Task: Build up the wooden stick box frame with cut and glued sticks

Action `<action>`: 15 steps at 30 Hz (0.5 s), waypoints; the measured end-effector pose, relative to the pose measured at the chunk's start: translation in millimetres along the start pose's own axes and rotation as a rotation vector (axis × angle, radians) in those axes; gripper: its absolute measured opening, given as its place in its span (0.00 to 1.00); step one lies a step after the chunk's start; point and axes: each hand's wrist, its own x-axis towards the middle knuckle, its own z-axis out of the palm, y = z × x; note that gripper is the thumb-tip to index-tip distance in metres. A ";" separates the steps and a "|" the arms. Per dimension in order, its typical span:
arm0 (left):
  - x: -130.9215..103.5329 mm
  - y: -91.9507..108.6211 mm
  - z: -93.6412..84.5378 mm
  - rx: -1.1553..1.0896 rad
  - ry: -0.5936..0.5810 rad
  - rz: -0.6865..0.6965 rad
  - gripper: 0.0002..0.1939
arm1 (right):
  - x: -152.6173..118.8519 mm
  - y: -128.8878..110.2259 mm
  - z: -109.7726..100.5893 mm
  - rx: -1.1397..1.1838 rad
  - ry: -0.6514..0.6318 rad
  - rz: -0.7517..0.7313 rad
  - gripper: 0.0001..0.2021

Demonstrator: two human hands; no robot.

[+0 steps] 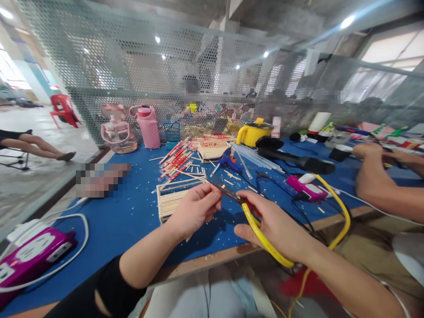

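Note:
My right hand [270, 223] grips yellow-handled scissors [261, 234], their dark blades pointing left towards my other hand. My left hand [202, 205] is closed in a pinch on a thin wooden stick [188, 239]; most of it is hidden by the fingers. The blade tips lie right by the left fingertips. Behind and partly under my left hand is a small box-like frame of wooden sticks [168, 201]. A second stick frame [213, 151] stands farther back. Red-and-white packets of sticks [174, 160] lie between them, and a blue glue gun [230, 161] rests just beyond the scissors.
Purple power strips sit at left [39, 254] and right [308, 187], with cables. A pink bottle [148, 128], clear jug [119, 134] and yellow pot [254, 132] line the back before a perforated screen [132, 70]. Another person's arm [371, 174] reaches in at right.

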 end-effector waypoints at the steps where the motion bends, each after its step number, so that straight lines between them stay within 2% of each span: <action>1: 0.0 -0.5 0.0 -0.005 -0.001 0.007 0.14 | -0.2 0.7 0.2 0.001 0.005 -0.014 0.34; 9: -3.6 -1.9 0.8 -0.035 -0.045 0.043 0.13 | -0.3 2.8 3.1 0.067 0.032 -0.134 0.35; 12: -7.0 -1.2 1.4 -0.013 -0.069 0.073 0.13 | 1.8 2.8 5.2 0.125 0.090 -0.055 0.36; 15: -9.4 -1.1 2.1 0.023 -0.074 0.115 0.12 | 3.1 2.4 6.4 0.052 0.160 0.016 0.29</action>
